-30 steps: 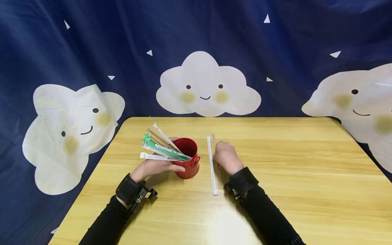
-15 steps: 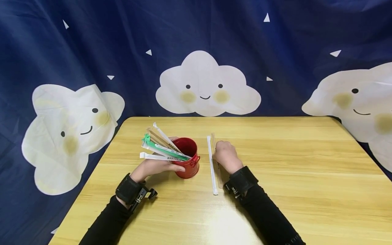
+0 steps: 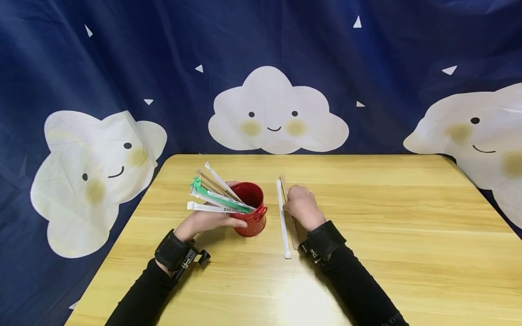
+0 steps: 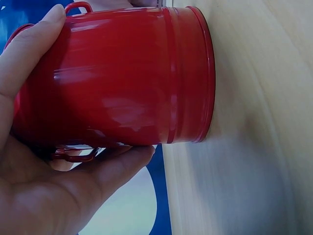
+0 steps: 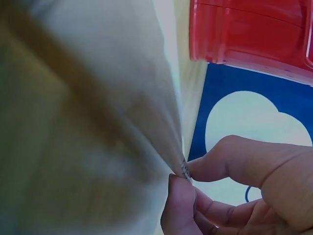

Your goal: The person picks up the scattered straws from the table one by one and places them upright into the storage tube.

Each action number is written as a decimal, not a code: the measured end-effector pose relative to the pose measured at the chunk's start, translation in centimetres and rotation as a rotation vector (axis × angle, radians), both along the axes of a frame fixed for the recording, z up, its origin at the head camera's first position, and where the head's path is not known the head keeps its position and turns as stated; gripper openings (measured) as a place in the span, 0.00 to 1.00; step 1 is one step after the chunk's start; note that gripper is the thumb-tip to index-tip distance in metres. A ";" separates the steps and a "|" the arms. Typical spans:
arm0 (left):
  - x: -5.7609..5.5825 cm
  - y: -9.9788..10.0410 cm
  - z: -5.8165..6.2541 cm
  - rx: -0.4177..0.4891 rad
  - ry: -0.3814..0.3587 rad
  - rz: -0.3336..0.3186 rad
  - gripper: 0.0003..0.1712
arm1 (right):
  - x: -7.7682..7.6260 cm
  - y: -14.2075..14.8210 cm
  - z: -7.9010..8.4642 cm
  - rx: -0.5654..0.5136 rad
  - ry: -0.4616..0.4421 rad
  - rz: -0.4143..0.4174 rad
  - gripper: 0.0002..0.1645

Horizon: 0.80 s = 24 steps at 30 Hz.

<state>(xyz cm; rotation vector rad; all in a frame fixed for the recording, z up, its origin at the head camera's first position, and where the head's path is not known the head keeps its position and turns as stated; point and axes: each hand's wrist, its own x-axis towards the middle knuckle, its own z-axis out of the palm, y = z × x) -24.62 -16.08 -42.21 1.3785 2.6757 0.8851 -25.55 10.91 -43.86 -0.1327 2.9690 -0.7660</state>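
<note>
My left hand grips a small red metal bucket from its left side. In the left wrist view, the thumb and fingers lie round the bucket's wall. Several wrapped straws lean out over the rim to the left: a green straw, a white-wrapped straw and brown straws. Right of the bucket, my right hand pinches a brown straw in a clear wrapper between thumb and finger. The right wrist view has this wrapper blurred up close, with print at the pinch.
A white-wrapped straw lies on the wooden table between the bucket and my right hand, alongside the brown straw. Behind the table's far edge hangs a dark blue curtain with smiling clouds. Each wrist wears a black strap with a camera mount.
The brown straw has shifted very slightly in my right hand's pinch. My left hand and the bucket stay where they were.
</note>
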 end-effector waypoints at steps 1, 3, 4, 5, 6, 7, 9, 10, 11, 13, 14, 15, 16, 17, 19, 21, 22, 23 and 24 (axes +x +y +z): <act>0.0 0.0 0.0 0.000 0.000 0.001 0.46 | 0.0 0.0 0.1 -0.005 0.007 0.002 0.15; 0.0 0.0 0.0 -0.005 0.013 0.000 0.46 | 0.1 0.1 0.3 -0.011 0.016 0.005 0.15; 0.0 0.0 0.0 -0.006 0.019 0.000 0.46 | 0.1 0.1 0.4 -0.009 0.022 0.009 0.15; 0.0 0.0 0.0 -0.006 0.023 -0.001 0.46 | 0.1 0.1 0.5 -0.013 0.023 0.010 0.15; 0.0 0.0 0.1 -0.010 0.035 -0.001 0.46 | 0.1 0.1 0.6 -0.017 0.025 0.009 0.14; 0.0 0.0 0.1 0.001 0.025 -0.002 0.46 | 0.1 0.0 0.8 -0.012 0.037 0.014 0.14; 0.0 0.0 0.1 0.005 0.030 -0.002 0.46 | 0.2 0.0 1.2 -0.022 0.052 0.014 0.12; 0.0 0.0 0.2 0.012 0.021 -0.003 0.45 | 0.3 0.0 1.4 -0.031 0.062 0.013 0.11; 0.0 0.0 0.2 0.011 0.024 -0.003 0.45 | 0.4 0.0 1.6 -0.042 0.074 0.009 0.09; 0.0 0.1 0.2 0.009 0.034 -0.002 0.46 | 0.6 0.0 2.1 -0.067 0.102 0.007 0.09; 0.0 0.1 0.3 0.001 0.046 -0.001 0.46 | 0.7 0.0 2.4 -0.083 0.113 0.005 0.12; 0.0 0.2 0.3 0.006 0.044 -0.001 0.46 | 0.8 0.0 2.6 -0.095 0.127 0.003 0.14; 0.0 0.2 0.2 0.010 0.044 -0.001 0.46 | 0.9 0.0 2.8 -0.107 0.139 0.002 0.15; 0.0 0.2 0.2 0.007 0.053 -0.001 0.46 | 1.1 0.0 3.0 -0.120 0.154 0.002 0.17; 0.0 0.2 0.2 0.005 0.066 -0.006 0.46 | 1.3 -0.1 3.3 -0.147 0.180 0.001 0.17; 0.1 0.2 0.3 -0.002 0.088 -0.007 0.46 | 1.5 -0.2 3.6 -0.185 0.212 0.001 0.17; 0.2 0.2 0.3 -0.008 0.087 -0.005 0.46 | 1.6 -0.2 3.8 -0.206 0.228 0.000 0.17; 0.2 0.1 0.3 -0.013 0.083 -0.004 0.46 | 1.7 -0.2 3.9 -0.224 0.250 0.002 0.17; 0.3 0.1 0.4 -0.014 0.088 -0.004 0.46 | 1.8 -0.2 4.2 -0.244 0.272 0.004 0.17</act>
